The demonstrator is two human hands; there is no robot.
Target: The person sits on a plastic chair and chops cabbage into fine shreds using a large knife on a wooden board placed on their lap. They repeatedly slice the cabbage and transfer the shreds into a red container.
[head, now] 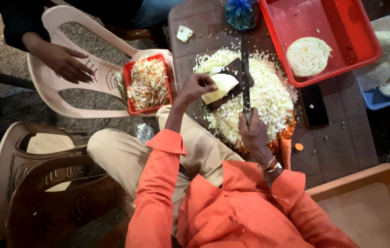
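Your left hand (198, 86) has its fingers closed over the cabbage wedge (221, 86), pinning it to the dark cutting board (231, 85) amid the shredded cabbage heap (268, 98) on the tabletop (337, 138). Your right hand (252, 131) is wrapped tight around the long knife (245, 73). The wedge looks light and crisp, with layered leaves likely to slip apart, so press from its rounded back, fingertips curled away from the blade.

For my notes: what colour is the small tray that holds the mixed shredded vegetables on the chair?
Red tray, seen in the head view.
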